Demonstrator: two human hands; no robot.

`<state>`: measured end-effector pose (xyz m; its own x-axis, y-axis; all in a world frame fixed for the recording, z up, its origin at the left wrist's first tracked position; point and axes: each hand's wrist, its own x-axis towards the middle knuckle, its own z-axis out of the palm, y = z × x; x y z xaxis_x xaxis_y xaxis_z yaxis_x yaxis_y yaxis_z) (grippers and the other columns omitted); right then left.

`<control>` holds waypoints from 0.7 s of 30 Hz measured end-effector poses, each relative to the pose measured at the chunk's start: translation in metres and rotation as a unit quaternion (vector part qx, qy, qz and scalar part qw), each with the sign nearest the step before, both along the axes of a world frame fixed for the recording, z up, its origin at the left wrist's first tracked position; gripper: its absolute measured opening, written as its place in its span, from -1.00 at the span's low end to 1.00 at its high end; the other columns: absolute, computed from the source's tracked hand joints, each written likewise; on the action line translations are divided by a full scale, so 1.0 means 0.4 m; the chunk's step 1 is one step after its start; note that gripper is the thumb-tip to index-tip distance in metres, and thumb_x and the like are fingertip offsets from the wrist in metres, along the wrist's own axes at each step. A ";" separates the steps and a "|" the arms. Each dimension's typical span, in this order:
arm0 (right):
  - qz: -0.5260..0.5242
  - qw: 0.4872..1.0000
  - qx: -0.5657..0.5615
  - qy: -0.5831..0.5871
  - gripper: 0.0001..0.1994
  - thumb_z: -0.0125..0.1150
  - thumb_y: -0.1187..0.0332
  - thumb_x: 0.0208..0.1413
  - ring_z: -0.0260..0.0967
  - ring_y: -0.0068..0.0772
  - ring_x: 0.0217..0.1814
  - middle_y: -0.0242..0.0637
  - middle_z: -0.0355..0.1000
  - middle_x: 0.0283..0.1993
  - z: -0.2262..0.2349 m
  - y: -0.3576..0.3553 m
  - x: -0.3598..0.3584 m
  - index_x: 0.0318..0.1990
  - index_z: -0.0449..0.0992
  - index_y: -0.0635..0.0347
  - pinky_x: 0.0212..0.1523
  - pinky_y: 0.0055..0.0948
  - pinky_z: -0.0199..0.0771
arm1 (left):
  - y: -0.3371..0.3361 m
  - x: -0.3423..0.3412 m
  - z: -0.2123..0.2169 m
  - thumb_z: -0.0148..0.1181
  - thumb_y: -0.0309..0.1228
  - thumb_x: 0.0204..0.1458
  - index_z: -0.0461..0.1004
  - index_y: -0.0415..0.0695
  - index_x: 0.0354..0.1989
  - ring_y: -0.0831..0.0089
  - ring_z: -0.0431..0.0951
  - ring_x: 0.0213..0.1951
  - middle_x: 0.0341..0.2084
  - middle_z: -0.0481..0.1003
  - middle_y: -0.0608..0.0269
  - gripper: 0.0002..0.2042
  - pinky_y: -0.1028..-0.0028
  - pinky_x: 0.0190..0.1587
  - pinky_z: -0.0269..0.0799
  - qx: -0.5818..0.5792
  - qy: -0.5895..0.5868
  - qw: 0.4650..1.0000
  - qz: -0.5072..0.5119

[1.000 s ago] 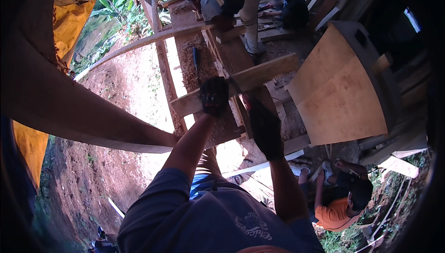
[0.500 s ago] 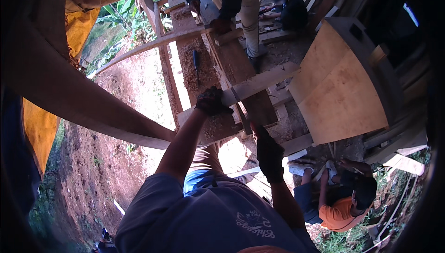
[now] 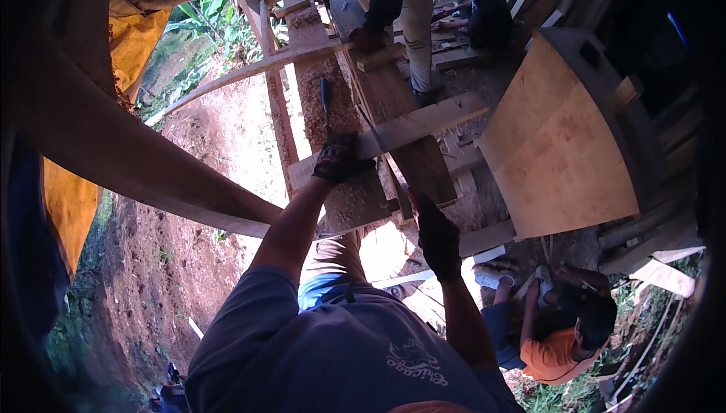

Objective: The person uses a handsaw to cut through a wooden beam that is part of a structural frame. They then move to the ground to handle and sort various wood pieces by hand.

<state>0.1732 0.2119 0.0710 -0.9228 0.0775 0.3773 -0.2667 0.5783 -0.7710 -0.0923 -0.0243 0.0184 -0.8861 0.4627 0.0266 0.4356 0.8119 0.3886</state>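
A pale wooden plank (image 3: 435,122) lies crosswise over the workbench boards (image 3: 363,205). My gloved left hand (image 3: 342,160) presses down on it, fingers closed over its edge. In my right hand (image 3: 439,237), also in a dark glove, is the handle of a handsaw (image 3: 396,171). Its long narrow blade crosses the plank just right of my left hand and points away from me; how deep it has cut I cannot tell. Beyond my left hand, a slim dark-blue-handled tool (image 3: 325,101) rests among wood shavings on the bench.
Across the bench a co-worker (image 3: 386,4) has a hand on a curved wooden strip (image 3: 249,76). A large wooden panel piece (image 3: 563,144) stands at right. A person in orange (image 3: 556,354) sits lower right; another crouches (image 3: 484,12) far right. A big curved beam (image 3: 151,156) spans the left.
My right hand has pushed the saw a little forward, away from me, across the plank. My left hand stays on the plank. The whole view has shifted slightly.
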 end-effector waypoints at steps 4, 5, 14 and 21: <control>-0.004 0.999 -0.049 -0.006 -0.59 0.05 0.46 0.51 0.54 -0.17 0.43 -0.02 0.54 0.42 0.040 -0.014 -0.005 0.44 0.51 0.20 0.38 -0.33 0.51 | -0.007 -0.016 -0.028 0.50 0.30 -0.04 0.34 -0.19 0.49 -0.18 0.39 0.43 0.40 0.42 -0.22 0.04 0.00 0.52 0.26 0.026 0.013 1.000 -0.013; -0.011 0.999 -0.038 -0.008 -0.59 0.05 0.46 0.51 0.56 -0.15 0.41 -0.02 0.54 0.41 0.050 -0.017 -0.014 0.43 0.51 0.21 0.35 -0.33 0.53 | -0.009 -0.017 -0.037 0.50 0.32 -0.06 0.34 -0.20 0.49 -0.18 0.38 0.43 0.39 0.41 -0.23 0.06 -0.02 0.51 0.26 0.037 0.036 0.999 -0.013; -0.019 0.995 0.094 -0.042 -0.59 0.08 0.43 0.50 0.68 -0.09 0.15 -0.02 0.59 0.35 0.058 -0.026 -0.036 0.43 0.52 0.19 0.09 -0.25 0.64 | 0.011 -0.042 -0.056 0.07 0.19 0.36 0.36 -0.18 0.48 -0.15 0.38 0.43 0.39 0.42 -0.18 -0.26 -0.09 0.50 0.20 -0.008 0.054 0.998 0.007; 0.007 0.999 0.015 -0.038 -0.53 0.07 0.52 0.43 0.65 -0.13 0.24 -0.05 0.57 0.38 0.045 0.009 0.027 0.45 0.51 0.11 0.18 -0.29 0.63 | 0.068 -0.071 -0.106 0.13 -0.10 0.29 0.58 -0.08 0.20 -0.07 0.49 0.30 0.23 0.54 -0.03 -0.57 -0.07 0.38 0.32 0.021 0.056 0.990 0.128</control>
